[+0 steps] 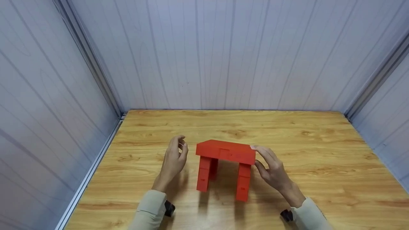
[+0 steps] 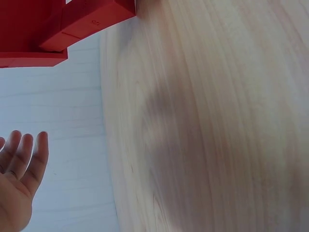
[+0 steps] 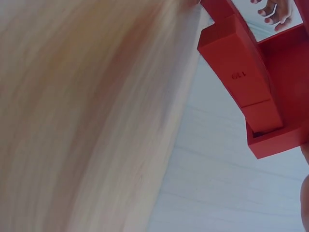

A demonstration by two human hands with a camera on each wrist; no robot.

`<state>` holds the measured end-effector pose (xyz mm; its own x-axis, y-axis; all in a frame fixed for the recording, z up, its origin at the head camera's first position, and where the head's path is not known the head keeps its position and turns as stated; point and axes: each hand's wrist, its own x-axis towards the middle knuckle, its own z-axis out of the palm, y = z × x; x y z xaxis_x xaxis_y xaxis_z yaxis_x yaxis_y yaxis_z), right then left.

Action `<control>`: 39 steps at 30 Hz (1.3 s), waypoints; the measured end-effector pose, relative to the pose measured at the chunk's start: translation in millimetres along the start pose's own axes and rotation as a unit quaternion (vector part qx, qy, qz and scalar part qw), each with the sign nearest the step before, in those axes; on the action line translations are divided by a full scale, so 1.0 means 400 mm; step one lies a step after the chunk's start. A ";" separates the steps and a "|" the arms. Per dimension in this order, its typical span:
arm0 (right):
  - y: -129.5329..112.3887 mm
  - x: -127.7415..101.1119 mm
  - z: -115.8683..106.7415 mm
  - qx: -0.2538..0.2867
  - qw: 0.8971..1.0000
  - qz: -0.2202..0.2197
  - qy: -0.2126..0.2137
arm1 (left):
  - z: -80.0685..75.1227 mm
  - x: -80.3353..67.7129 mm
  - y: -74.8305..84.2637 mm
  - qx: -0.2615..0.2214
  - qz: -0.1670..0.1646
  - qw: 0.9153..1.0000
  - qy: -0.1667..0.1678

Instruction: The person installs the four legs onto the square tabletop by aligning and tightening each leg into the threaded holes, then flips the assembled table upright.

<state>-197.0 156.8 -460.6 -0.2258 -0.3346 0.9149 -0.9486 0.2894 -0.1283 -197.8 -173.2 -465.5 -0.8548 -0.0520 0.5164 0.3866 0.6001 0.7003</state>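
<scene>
A red stool-like piece (image 1: 225,151) with a thick slab top and block legs slants down to the right in the head view. My right hand (image 1: 271,169) pinches the top's right end, fingertips above and thumb lower at the side. In the right wrist view the slab's hollow underside and a numbered leg (image 3: 236,70) show, with right-hand fingers (image 3: 305,193) at the frame's edge. Apart from the piece, on its left, hovers my left hand (image 1: 174,156), its fingers loosely bent around nothing. The left wrist view shows that hand (image 2: 19,183) below the red piece (image 2: 91,21).
Beneath is a wood-grain tabletop (image 1: 319,153), with shadows below the legs. Pale panel walls (image 1: 223,54) stand at the back and both sides. A metal rail (image 1: 92,172) runs along the table's left edge. Dark wrist devices (image 1: 169,208) sit at the cuffs.
</scene>
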 end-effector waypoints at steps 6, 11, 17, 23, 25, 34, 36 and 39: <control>0.003 0.001 -0.005 0.006 1.000 -0.013 -0.002 | -0.004 0.002 0.001 0.004 0.003 1.000 0.003; 0.005 0.008 -0.002 0.002 1.000 -0.026 -0.005 | -0.004 0.004 0.002 0.008 0.008 1.000 0.001; 0.012 0.005 0.001 0.018 0.999 -0.025 -0.019 | -0.004 0.005 0.006 0.004 0.007 1.000 -0.001; 0.018 -0.001 -0.002 0.019 0.999 -0.008 -0.042 | -0.006 0.006 0.006 0.002 -0.002 1.000 -0.004; 0.019 -0.004 -0.001 0.021 0.999 -0.004 -0.047 | -0.005 0.005 0.006 0.001 -0.001 1.000 -0.003; 0.023 -0.019 0.005 0.037 0.998 -0.004 -0.049 | -0.002 0.004 0.008 -0.001 0.002 1.000 -0.002; 0.022 -0.021 0.004 0.041 0.998 -0.001 -0.054 | -0.001 0.004 0.008 -0.002 -0.002 1.000 -0.005; 0.022 -0.023 0.002 0.045 0.997 -0.002 -0.061 | -0.001 0.003 0.005 -0.003 -0.010 1.000 -0.011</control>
<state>-203.5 161.7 -470.6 -0.2430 -0.4436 0.8626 -0.9640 0.2091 -0.1640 -197.8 -172.3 -463.3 -0.8697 -0.0453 0.4914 0.3722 0.5938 0.7134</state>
